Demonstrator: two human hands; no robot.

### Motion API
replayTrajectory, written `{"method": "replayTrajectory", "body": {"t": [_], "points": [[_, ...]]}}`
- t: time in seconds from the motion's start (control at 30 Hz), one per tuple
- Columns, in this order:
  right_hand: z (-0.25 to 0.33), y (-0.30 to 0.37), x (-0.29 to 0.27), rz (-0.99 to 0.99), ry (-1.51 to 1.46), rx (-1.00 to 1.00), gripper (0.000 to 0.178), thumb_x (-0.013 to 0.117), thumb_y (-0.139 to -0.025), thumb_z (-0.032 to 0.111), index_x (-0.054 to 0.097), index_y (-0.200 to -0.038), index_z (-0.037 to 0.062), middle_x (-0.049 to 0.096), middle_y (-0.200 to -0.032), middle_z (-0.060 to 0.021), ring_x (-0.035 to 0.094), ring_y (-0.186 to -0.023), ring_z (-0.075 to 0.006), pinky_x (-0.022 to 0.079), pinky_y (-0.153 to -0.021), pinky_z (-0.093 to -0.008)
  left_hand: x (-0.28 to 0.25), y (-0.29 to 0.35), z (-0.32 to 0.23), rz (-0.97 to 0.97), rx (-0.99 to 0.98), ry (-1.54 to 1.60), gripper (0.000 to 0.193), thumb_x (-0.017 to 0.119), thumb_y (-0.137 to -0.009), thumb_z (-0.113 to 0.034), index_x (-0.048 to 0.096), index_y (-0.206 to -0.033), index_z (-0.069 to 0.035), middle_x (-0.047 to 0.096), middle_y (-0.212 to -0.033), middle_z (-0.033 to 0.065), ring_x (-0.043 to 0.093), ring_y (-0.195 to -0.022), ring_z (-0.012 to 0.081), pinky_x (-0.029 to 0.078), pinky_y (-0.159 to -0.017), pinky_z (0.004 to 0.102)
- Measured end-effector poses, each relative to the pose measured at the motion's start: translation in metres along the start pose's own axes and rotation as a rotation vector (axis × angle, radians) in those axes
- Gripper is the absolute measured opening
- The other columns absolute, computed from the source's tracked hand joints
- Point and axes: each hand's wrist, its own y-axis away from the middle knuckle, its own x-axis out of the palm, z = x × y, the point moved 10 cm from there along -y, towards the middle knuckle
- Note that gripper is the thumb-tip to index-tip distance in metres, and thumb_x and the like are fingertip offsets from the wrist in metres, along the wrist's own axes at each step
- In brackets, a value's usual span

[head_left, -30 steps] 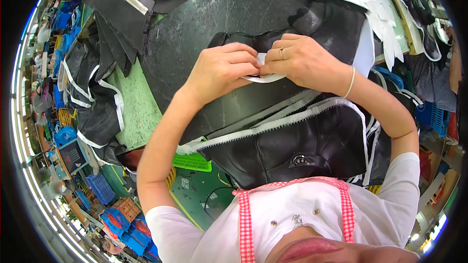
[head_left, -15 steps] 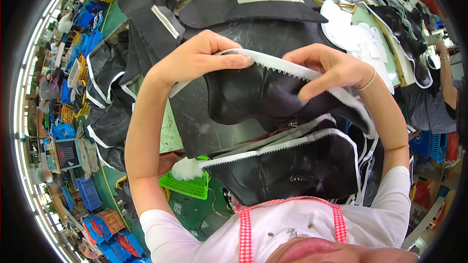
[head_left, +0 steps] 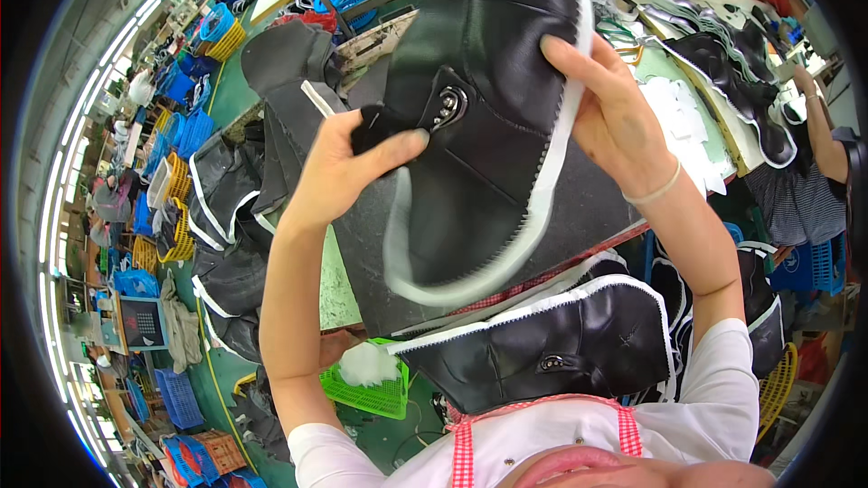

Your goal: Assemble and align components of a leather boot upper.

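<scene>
My left hand (head_left: 348,167) pinches the left side of a black leather boot upper (head_left: 470,208), its thumb close to a metal buckle ornament (head_left: 448,107). On the other side, my right hand (head_left: 615,117) grips the upper's edge, thumb on the leather and fingers behind it. White jagged-edged trim (head_left: 542,194) runs down that side and round the bottom. The upper is held up over a dark work board (head_left: 588,203), and its top runs out of view. Nearer my body lies a second black upper (head_left: 506,352) with similar white trim and a metal ornament.
Dark cut pieces (head_left: 294,63) and white-edged black uppers (head_left: 221,190) lie at the left. White pieces (head_left: 683,122) are at the right, near another person's arm (head_left: 818,126). A green basket (head_left: 389,393) with white fluff stands below; blue baskets (head_left: 181,398) line the far left.
The upper has been raised and swung upright, bringing its ornament into sight. My hands have moved apart; the left now holds the opposite side from the right.
</scene>
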Motion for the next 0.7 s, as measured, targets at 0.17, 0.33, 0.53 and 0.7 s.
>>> {"method": "replayTrajectory", "body": {"t": [0.17,0.33,0.53,0.7], "points": [[-0.057,0.096,-0.044,-0.289,-0.030,0.352,0.019,0.069,-0.088,0.003,0.062,-0.105,0.0015,0.066,-0.095,-0.0048,0.065,-0.089,-0.0148,0.055,-0.080,-0.0319,0.034,-0.008,-0.038,0.419,0.070,-0.284,0.022,0.078,-0.081,-0.017,0.073,-0.093,0.001,0.069,-0.074,0.0017,0.055,-0.069,0.0029,0.047,-0.063,0.0254],[-0.111,0.218,-0.065,0.442,0.336,1.391,0.030,0.053,-0.101,0.025,0.062,-0.112,-0.0018,0.070,-0.102,-0.0139,0.070,-0.089,-0.0213,0.058,-0.076,-0.0339,0.111,-0.038,0.069,0.711,0.074,-0.659,0.028,0.075,-0.085,-0.029,0.072,-0.096,-0.003,0.069,-0.078,0.0046,0.061,-0.072,0.0102,0.049,-0.068,0.0286],[-0.066,0.109,-0.076,0.283,0.818,0.944,0.022,0.057,-0.098,0.022,0.062,-0.094,0.0011,0.069,-0.079,-0.0041,0.067,-0.073,-0.0104,0.053,-0.060,-0.0228,0.088,-0.133,0.071,0.158,0.464,-0.617,0.040,0.073,-0.082,-0.028,0.065,-0.117,-0.010,0.070,-0.107,0.0091,0.065,-0.102,0.0204,0.051,-0.087,0.0365],[-0.075,0.029,-0.061,0.323,1.099,0.224,0.010,0.061,-0.092,0.012,0.063,-0.095,0.0027,0.067,-0.078,-0.0065,0.065,-0.072,-0.0154,0.052,-0.069,-0.0307,0.035,-0.185,0.125,-0.158,0.255,-0.530,0.032,0.068,-0.086,-0.028,0.071,-0.112,-0.010,0.073,-0.096,0.0105,0.071,-0.091,0.0234,0.054,-0.079,0.0345]]}}
